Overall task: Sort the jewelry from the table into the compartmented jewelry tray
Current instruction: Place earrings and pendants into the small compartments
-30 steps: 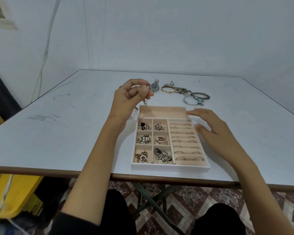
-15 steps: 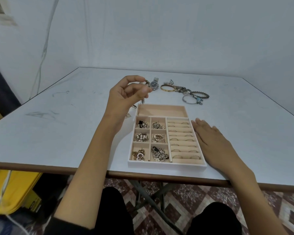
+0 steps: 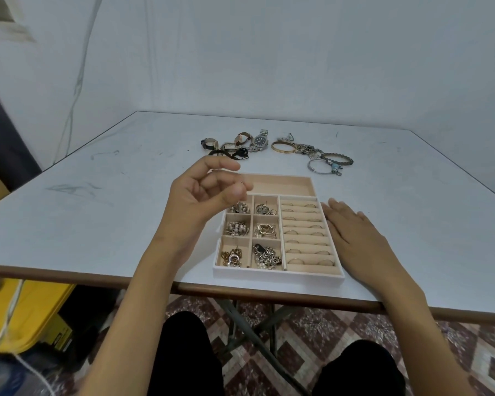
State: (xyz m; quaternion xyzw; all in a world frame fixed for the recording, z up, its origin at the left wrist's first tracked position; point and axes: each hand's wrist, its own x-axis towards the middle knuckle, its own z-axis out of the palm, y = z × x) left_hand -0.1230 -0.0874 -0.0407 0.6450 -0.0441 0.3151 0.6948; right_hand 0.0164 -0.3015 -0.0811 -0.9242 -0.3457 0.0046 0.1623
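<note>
Above the far-left corner of the pale pink compartmented jewelry tray (image 3: 277, 274), the left hand (image 3: 203, 195) hovers, thumb and fingers pinched on a tiny metal piece — too small to identify. Right hand (image 3: 357, 235) lies flat and empty on the white table (image 3: 97, 218), touching the tray's right wall. Small compartments hold earrings and chains; rings sit in the slotted rows. Beyond the tray, watches (image 3: 240, 142) and bangles (image 3: 312, 151) lie unsorted.
</note>
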